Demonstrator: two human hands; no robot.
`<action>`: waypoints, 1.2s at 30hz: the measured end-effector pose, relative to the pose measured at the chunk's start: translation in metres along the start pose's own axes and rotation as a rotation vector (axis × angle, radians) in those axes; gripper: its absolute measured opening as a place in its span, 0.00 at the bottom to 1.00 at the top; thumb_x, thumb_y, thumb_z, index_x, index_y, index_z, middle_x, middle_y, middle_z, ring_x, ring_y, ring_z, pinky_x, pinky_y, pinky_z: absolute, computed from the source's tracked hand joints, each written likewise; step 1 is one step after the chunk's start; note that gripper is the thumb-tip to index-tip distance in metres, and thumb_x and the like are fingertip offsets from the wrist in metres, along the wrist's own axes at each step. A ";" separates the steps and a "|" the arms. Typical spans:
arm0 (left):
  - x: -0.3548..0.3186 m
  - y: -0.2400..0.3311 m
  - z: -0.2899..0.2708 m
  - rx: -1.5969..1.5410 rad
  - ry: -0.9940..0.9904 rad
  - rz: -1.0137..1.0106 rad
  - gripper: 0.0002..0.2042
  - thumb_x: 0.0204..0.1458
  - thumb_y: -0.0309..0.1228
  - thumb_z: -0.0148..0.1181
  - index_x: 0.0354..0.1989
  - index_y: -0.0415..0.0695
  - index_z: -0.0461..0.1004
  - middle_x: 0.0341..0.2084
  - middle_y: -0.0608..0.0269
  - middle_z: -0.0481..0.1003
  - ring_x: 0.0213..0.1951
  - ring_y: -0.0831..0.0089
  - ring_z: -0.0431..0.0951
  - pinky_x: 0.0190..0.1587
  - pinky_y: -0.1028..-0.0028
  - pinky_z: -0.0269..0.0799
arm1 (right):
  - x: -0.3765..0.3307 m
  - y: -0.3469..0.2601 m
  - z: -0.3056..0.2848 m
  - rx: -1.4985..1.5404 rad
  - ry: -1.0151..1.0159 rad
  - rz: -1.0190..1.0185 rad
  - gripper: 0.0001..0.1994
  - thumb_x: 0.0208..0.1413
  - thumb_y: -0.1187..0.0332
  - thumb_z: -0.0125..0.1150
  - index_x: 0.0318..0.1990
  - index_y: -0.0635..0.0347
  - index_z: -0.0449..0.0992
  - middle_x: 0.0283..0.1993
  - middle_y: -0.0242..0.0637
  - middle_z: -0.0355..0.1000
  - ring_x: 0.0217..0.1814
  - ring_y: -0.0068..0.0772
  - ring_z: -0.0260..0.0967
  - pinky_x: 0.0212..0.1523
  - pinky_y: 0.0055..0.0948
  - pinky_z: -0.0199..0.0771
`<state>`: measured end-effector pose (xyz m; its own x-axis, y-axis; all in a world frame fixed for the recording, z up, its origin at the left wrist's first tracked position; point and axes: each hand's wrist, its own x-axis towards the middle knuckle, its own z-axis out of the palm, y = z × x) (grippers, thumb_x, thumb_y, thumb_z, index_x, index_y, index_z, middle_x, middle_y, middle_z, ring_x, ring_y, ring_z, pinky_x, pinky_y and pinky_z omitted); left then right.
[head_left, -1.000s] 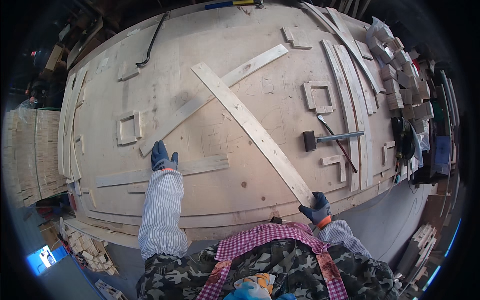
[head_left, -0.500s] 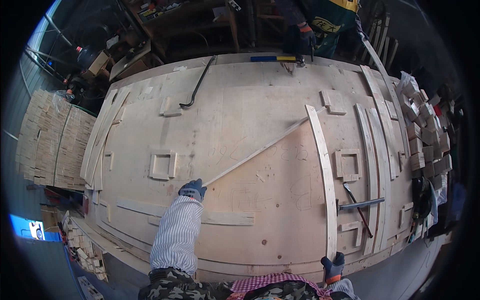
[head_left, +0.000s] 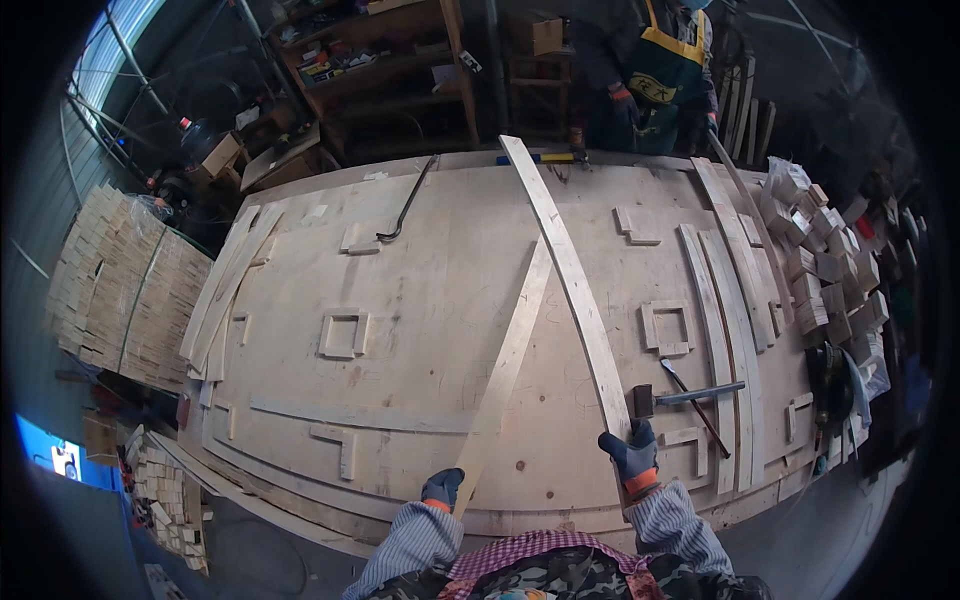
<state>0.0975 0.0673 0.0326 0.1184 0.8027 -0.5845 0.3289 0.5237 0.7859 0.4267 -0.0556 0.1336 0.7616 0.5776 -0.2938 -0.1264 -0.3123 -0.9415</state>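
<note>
Two wooden strips in hand, both slanting from the bench's [head_left: 440, 280] near edge toward its far side. Left strip [head_left: 508, 360]: near end in the left hand [head_left: 442, 487], fingers closed around it; far end beside the right strip [head_left: 567, 262], contact between them not determinable. Right hand [head_left: 632, 452]: fingers wrapped on the right strip near its near end; far end overlaps the hammer [head_left: 555, 157] at the bench's far edge in view. Handling note: both are long and end-held, so far ends probably swing readily; advise small wrist turns, firm grip, tips kept clear of each other. Mallet [head_left: 642, 401] and pry bar [head_left: 710, 427] sit just beyond the right hand, toward the bench's right edge; co-worker [head_left: 657, 85] stands past the far edge, so sweep cautiously.
</note>
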 end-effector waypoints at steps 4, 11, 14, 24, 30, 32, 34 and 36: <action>-0.016 0.000 -0.006 -0.009 0.078 0.036 0.15 0.48 0.41 0.56 0.29 0.41 0.77 0.11 0.69 0.67 0.16 0.79 0.63 0.20 0.72 0.60 | -0.002 -0.032 0.022 0.070 -0.104 -0.098 0.23 0.32 0.65 0.73 0.34 0.68 0.70 0.28 0.36 0.71 0.27 0.22 0.66 0.28 0.24 0.68; -0.061 0.015 -0.021 -0.233 0.245 0.138 0.12 0.50 0.39 0.57 0.29 0.41 0.77 0.13 0.73 0.67 0.17 0.85 0.60 0.20 0.80 0.56 | -0.042 -0.012 -0.026 -0.032 0.008 -0.159 0.23 0.33 0.66 0.72 0.36 0.68 0.69 0.28 0.35 0.70 0.26 0.23 0.66 0.27 0.25 0.69; -0.078 0.019 -0.020 -0.280 0.311 0.227 0.12 0.50 0.39 0.57 0.31 0.42 0.77 0.15 0.74 0.68 0.18 0.85 0.61 0.21 0.80 0.57 | -0.056 0.019 -0.057 -0.070 0.074 -0.198 0.22 0.34 0.68 0.72 0.36 0.66 0.68 0.28 0.35 0.70 0.25 0.24 0.65 0.26 0.25 0.68; -0.095 0.022 -0.023 -0.271 0.343 0.353 0.15 0.50 0.40 0.58 0.35 0.40 0.77 0.20 0.72 0.73 0.21 0.83 0.65 0.22 0.77 0.61 | -0.098 0.088 -0.102 -0.202 0.088 -0.057 0.23 0.33 0.65 0.72 0.36 0.67 0.69 0.31 0.40 0.72 0.31 0.29 0.68 0.33 0.29 0.69; -0.107 0.021 -0.023 -0.302 0.315 0.337 0.15 0.51 0.40 0.57 0.36 0.40 0.76 0.20 0.73 0.71 0.20 0.84 0.63 0.23 0.79 0.60 | -0.071 0.080 -0.103 -0.502 0.010 -0.021 0.29 0.30 0.55 0.72 0.37 0.68 0.72 0.34 0.47 0.73 0.37 0.42 0.70 0.38 0.36 0.69; -0.113 0.023 -0.024 -0.321 0.309 0.356 0.14 0.51 0.40 0.57 0.35 0.40 0.76 0.19 0.74 0.71 0.20 0.85 0.63 0.23 0.80 0.59 | -0.060 0.079 -0.104 -0.526 -0.028 -0.036 0.30 0.29 0.53 0.72 0.37 0.68 0.72 0.35 0.48 0.73 0.38 0.43 0.70 0.38 0.37 0.68; -0.119 0.024 -0.024 -0.319 0.314 0.353 0.12 0.50 0.38 0.58 0.33 0.41 0.76 0.18 0.76 0.69 0.20 0.86 0.61 0.21 0.82 0.55 | -0.048 0.083 -0.104 -0.464 -0.085 0.012 0.30 0.31 0.52 0.69 0.37 0.68 0.72 0.35 0.49 0.73 0.38 0.43 0.70 0.38 0.37 0.68; -0.121 0.024 -0.025 -0.338 0.278 0.380 0.12 0.50 0.38 0.58 0.33 0.41 0.77 0.17 0.77 0.68 0.19 0.87 0.60 0.20 0.81 0.54 | -0.035 0.092 -0.103 -0.490 -0.068 -0.003 0.30 0.33 0.52 0.67 0.40 0.69 0.71 0.34 0.49 0.73 0.37 0.43 0.71 0.39 0.36 0.68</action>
<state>0.0680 -0.0101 0.1276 -0.0962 0.9730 -0.2098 -0.0110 0.2097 0.9777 0.4539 -0.1822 0.0738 0.7166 0.6214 -0.3168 0.2017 -0.6195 -0.7587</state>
